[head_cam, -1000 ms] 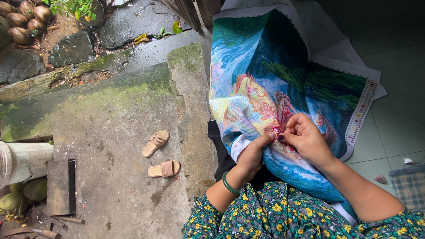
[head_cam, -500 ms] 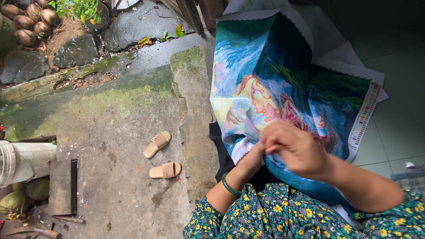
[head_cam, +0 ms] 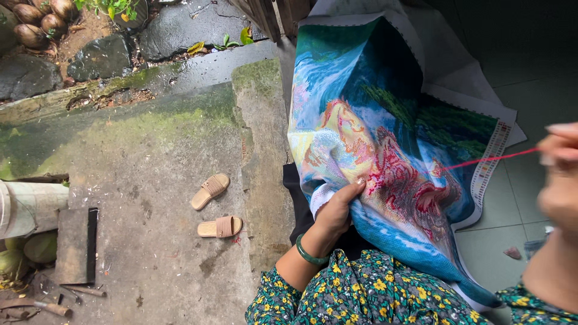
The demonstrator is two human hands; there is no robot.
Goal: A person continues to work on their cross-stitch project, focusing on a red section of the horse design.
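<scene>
Pulled away to the frame's right edge, right hand (head_cam: 563, 174), blurred, seemingly pinches taut red thread (head_cam: 487, 159); left hand (head_cam: 337, 210) grips embroidery canvas (head_cam: 373, 120), mid-stitch, needing re-entry next.

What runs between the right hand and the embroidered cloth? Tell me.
In the head view, a taut red thread spans from the right hand to the embroidered cloth; otherwise only green floor tiles show behind that stretch.
</scene>
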